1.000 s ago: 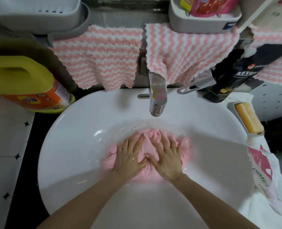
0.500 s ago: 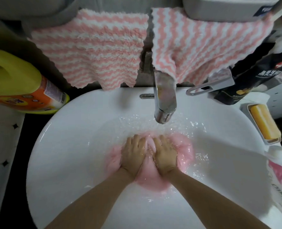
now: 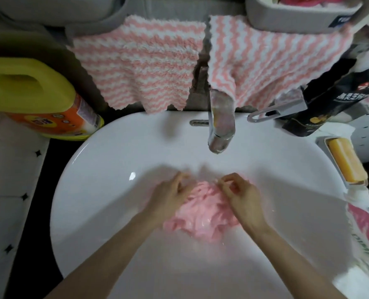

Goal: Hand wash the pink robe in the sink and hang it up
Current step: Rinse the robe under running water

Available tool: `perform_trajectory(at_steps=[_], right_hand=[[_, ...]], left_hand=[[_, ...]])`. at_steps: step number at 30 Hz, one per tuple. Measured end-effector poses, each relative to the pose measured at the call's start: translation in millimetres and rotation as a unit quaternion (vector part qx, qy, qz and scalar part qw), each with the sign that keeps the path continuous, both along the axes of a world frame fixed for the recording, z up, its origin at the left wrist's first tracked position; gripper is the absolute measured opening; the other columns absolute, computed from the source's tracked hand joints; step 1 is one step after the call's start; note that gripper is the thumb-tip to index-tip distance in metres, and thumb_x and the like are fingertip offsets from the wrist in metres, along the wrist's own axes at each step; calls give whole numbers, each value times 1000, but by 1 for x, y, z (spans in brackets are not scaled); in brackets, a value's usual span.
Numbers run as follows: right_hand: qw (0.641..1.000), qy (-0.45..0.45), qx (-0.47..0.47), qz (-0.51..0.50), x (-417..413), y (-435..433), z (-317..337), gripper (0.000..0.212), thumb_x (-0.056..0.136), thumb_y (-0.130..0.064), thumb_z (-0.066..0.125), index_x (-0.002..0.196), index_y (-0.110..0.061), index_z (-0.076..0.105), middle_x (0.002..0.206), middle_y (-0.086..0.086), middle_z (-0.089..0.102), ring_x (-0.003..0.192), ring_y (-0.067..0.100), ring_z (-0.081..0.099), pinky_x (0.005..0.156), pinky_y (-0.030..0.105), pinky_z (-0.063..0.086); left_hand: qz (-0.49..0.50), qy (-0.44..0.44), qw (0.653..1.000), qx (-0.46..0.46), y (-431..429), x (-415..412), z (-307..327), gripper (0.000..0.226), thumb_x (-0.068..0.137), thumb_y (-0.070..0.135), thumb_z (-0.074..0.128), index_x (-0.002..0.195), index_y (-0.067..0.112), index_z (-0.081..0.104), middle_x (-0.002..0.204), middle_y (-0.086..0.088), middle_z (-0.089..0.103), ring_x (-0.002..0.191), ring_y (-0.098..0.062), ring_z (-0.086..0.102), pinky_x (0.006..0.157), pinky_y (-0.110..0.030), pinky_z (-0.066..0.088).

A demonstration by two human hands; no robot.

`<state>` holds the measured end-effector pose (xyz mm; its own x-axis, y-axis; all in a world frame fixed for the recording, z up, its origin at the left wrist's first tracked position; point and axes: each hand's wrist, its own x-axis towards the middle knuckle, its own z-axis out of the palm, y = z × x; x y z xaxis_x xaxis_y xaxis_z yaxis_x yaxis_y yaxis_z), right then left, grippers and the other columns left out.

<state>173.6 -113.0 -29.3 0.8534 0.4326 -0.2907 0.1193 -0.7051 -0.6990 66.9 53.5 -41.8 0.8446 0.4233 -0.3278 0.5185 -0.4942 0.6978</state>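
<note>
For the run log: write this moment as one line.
step: washing | left hand: curled at pink robe, grip unclear | right hand: pinches robe | robe: bunched in white sink

Count, referenced to the faucet (image 3: 221, 126): 1 faucet. 1 sink (image 3: 114, 169) under it. 1 pink robe (image 3: 203, 210) below it. 2 hands: left hand (image 3: 170, 195), right hand (image 3: 241, 195). 2 striped towels behind it: left towel (image 3: 140, 61), right towel (image 3: 265, 57). 1 detergent jug (image 3: 28, 93) far left. 1 soap bar (image 3: 345, 165) and 1 black pouch (image 3: 330, 100) to the right.

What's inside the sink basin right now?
Bunched pink robe; right hand pinching it, left hand at its edge. The drain cannot be seen, likely under the fabric.
</note>
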Motion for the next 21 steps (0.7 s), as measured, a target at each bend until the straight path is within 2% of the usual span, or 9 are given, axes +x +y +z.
perform_trajectory(at_steps=[2,4,6,9,12,16,17,19,21], right_hand=[[986,-113,-116,40,1,-3,-11,68,71,-76,45,127,-38,53,130,1,51,117,24,46,98,35,38],[984,-63,-156,51,0,2,-24,89,64,-86,35,144,-48,24,157,5,16,139,29,24,111,49,23],[985,-41,-152,76,-10,10,-31,89,65,-88,23,145,-52,16,160,-2,9,140,29,23,112,49,20],[983,-41,-124,127,-33,18,-37,72,76,-78,21,140,-48,37,151,-5,34,125,27,44,102,44,35],[972,-142,-139,128,-46,24,-46,53,85,-59,33,122,-34,61,125,6,60,98,35,61,81,45,47],[937,-142,-257,188,-35,29,-56,55,83,-52,39,133,-30,43,126,4,49,108,32,56,91,46,40],[940,-156,-250,170,-32,31,-61,51,83,-47,40,129,-26,50,120,4,51,102,32,58,87,45,42],[963,-183,-176,85,-26,39,-66,38,79,-33,40,93,-13,68,89,11,60,67,34,61,62,41,48],[957,-236,-166,33,-22,44,-75,34,73,-26,37,71,-8,66,69,12,60,50,31,57,50,34,47]], left_hand=[[-134,15,971,195,-14,-18,-12,72,69,82,41,115,29,58,106,-6,60,95,-29,59,81,-41,44],[-146,26,959,243,-27,-31,-33,87,58,89,44,123,31,51,127,-11,55,113,-33,52,92,-51,40],[-112,15,968,222,-36,-31,-43,93,56,82,58,128,25,46,134,-14,52,122,-35,48,97,-51,38],[-41,-21,972,230,-46,-26,-57,87,63,66,64,129,10,53,133,-12,53,120,-31,50,97,-44,39],[27,-86,975,205,-47,-19,-70,53,74,35,68,119,9,57,121,-5,58,113,-25,54,100,-36,38],[37,-109,966,231,-47,-6,-73,34,78,37,58,100,11,60,96,-5,61,92,-24,56,80,-38,46],[30,-102,964,243,-46,-3,-74,37,76,41,58,98,12,59,91,-6,60,86,-25,55,71,-37,46],[19,-80,959,272,-41,2,-71,40,71,46,55,95,14,53,84,-6,59,75,-26,54,60,-34,40],[8,-90,952,291,-37,5,-76,44,72,50,47,91,10,56,79,-8,61,68,-27,57,60,-32,38]])
